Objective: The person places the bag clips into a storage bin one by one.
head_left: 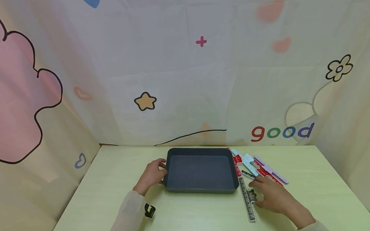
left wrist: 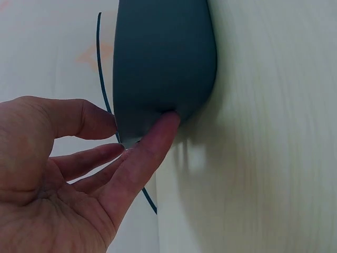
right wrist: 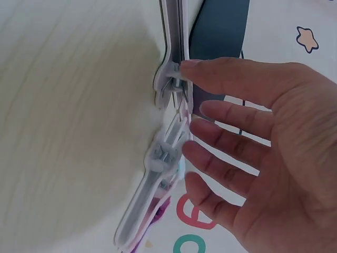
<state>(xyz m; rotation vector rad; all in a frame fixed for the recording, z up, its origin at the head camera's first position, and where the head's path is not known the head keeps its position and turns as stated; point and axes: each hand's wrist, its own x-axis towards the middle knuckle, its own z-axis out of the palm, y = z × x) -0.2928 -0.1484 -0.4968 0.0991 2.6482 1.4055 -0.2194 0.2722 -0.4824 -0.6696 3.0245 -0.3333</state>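
A dark grey rectangular tray (head_left: 202,173) sits on the table with nothing in it. My left hand (head_left: 151,175) is at its left end, its fingertips (left wrist: 169,120) touching the outer wall and rim. To the tray's right lies a long black page clip (head_left: 247,200) with a keyboard-like print. Over its middle is my right hand (head_left: 272,195), fingers spread and gently bent; in the right wrist view the fingertip (right wrist: 190,67) is at the clip's spring joint (right wrist: 176,79). Whether it touches cannot be told. Behind that hand lie light-blue (head_left: 247,164), red (head_left: 237,167) and purple (head_left: 272,170) clips.
The light wooden table (head_left: 103,195) has its back edge against a printed cloth backdrop (head_left: 174,76). The clips lie close together, some overlapping, near the tray's right wall. Each wrist wears a small black device (head_left: 149,210).
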